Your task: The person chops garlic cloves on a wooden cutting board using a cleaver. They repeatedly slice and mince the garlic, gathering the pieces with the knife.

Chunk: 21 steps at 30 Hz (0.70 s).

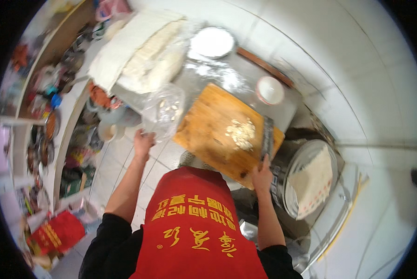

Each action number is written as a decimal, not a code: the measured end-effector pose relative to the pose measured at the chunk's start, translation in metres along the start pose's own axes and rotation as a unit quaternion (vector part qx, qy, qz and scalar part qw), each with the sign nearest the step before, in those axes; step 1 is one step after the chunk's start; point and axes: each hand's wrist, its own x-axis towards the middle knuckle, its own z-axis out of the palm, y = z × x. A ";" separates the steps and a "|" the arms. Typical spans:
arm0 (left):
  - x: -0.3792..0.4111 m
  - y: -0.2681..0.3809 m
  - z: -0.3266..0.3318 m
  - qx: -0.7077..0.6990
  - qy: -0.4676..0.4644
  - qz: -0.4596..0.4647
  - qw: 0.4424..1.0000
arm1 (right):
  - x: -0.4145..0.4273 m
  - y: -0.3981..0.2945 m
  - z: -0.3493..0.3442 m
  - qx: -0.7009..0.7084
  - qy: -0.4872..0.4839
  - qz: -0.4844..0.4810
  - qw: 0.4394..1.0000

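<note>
My right hand is closed on the handle of a cleaver, whose dark blade lies along the right side of a wooden cutting board. Left of the blade, a small heap of pale chopped pieces, perhaps garlic, rests on the board. My left hand grips the near edge of a clear plastic bag, left of the board. A few pale pieces show inside the bag.
Behind the board stand a plate of white powder and a white bowl. White dough sheets or cloth lie at the back left. A large metal pot stands at the right, and cluttered shelves line the left.
</note>
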 end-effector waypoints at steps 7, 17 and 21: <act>-0.043 -0.020 -0.001 -0.005 0.057 0.021 0.998 | 0.013 0.027 0.012 -0.169 -0.017 -0.164 0.972; -0.123 -0.020 -0.066 -0.098 0.051 0.088 0.990 | 0.012 -0.091 0.021 -0.017 -0.047 -0.434 0.900; -0.179 -0.027 -0.130 -0.152 0.026 0.058 0.986 | -0.061 -0.242 0.088 0.048 -0.122 -0.563 0.816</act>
